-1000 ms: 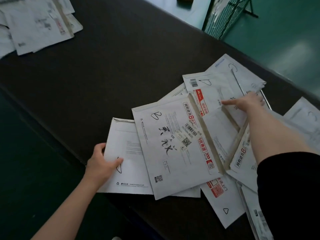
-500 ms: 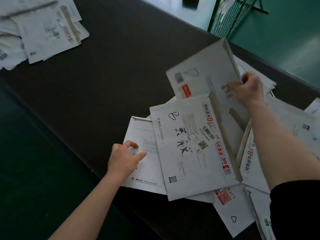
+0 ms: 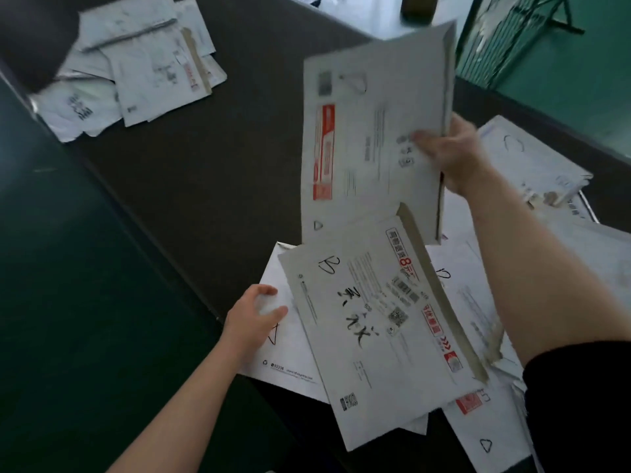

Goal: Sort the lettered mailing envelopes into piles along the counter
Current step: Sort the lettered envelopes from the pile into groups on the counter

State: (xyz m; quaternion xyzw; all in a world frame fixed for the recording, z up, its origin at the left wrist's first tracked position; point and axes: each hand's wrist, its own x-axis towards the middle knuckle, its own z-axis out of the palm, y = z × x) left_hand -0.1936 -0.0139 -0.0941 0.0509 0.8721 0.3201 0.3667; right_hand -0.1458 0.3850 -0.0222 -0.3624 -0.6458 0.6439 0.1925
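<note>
My right hand [image 3: 450, 155] grips a white mailing envelope [image 3: 368, 131] by its right edge and holds it raised and tilted above the counter; a handwritten D shows near its top. Below it lies the unsorted heap, topped by an envelope marked B [image 3: 379, 322]. My left hand [image 3: 252, 319] rests with loosely curled fingers on a white envelope [image 3: 283, 349] at the heap's left edge, partly under the B envelope. More envelopes, one marked C [image 3: 526, 158], spread to the right behind my right arm.
A sorted pile of envelopes [image 3: 136, 73] lies at the counter's far left. The dark counter [image 3: 205, 172] runs diagonally, with bare surface between pile and heap. A green floor lies on both sides; a wire rack [image 3: 505, 39] stands at the top right.
My right hand took hold of the D envelope and lifted it off the heap, up and leftward. My left hand slid right along the white envelope toward the B envelope.
</note>
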